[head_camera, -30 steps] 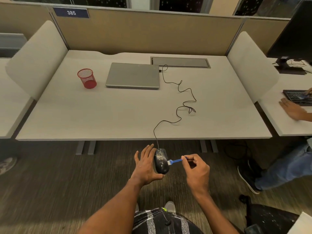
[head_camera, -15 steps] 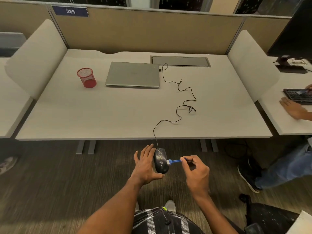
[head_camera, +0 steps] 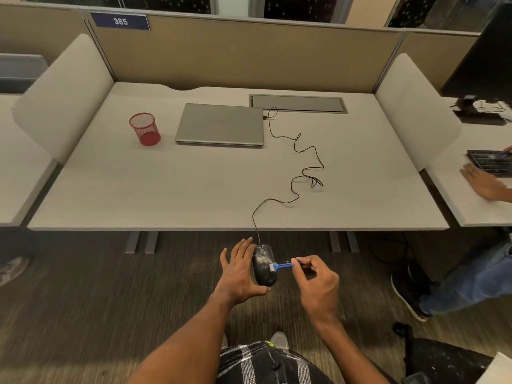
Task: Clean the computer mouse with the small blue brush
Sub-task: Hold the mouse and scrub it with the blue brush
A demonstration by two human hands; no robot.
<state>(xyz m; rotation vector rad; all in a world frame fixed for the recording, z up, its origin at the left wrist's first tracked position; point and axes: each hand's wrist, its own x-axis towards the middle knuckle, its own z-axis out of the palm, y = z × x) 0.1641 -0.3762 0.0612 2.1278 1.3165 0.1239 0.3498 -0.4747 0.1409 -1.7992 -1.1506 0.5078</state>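
Observation:
A black wired computer mouse [head_camera: 264, 268], speckled with pale dust, is held in the air just in front of the desk's near edge. My left hand [head_camera: 239, 273] cradles it from the left, fingers spread along its side and thumb under its rear. My right hand [head_camera: 315, 281] pinches the handle of the small blue brush [head_camera: 282, 266], whose white bristles touch the mouse's right side. The mouse's black cable [head_camera: 297, 167] runs up over the desk to the closed grey laptop [head_camera: 220, 124].
On the pale desk [head_camera: 138, 189] stand a red mesh pen cup [head_camera: 145, 129] at the left and a cable hatch [head_camera: 297, 103] at the back. Another person's hand [head_camera: 483, 182] rests by a keyboard [head_camera: 490, 163] on the right desk; their leg and shoe are near my right.
The brush head has shifted slightly along the mouse's right side; both hands and the mouse stay in nearly the same place.

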